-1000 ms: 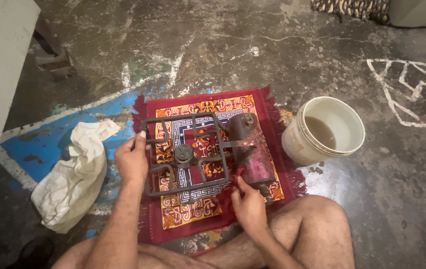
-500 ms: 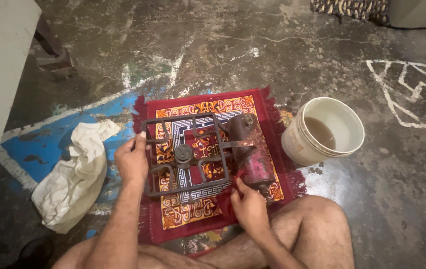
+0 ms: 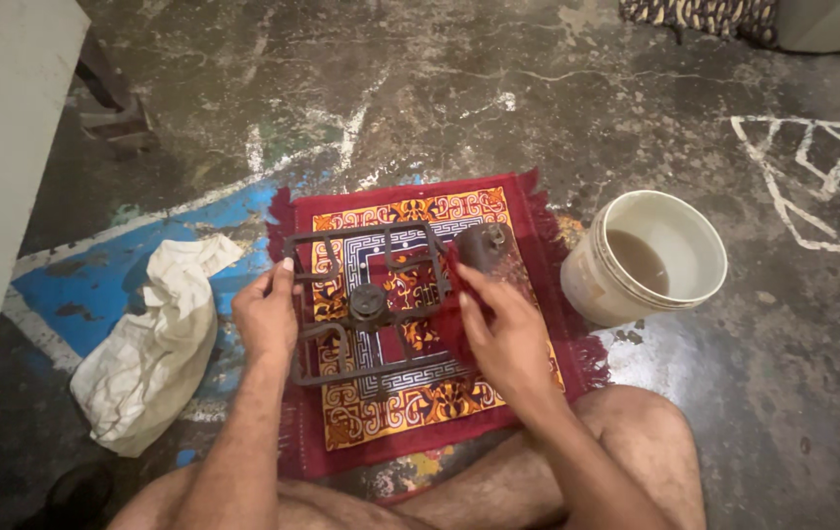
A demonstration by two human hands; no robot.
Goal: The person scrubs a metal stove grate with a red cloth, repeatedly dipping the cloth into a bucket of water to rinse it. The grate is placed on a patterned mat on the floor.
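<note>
Rusty iron stove lies flat on red mat.

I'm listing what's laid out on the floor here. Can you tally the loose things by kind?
Stove with metal grate, held at its left edge by the left hand, with the right hand on its tank: 1
Patterned red mat: 1
White cloth: 1
White bucket of murky water: 1
Total: 4

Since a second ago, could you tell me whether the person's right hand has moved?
Yes. The right hand has gone from the mat's near edge up over the stove's tank, toward the bucket.
</note>
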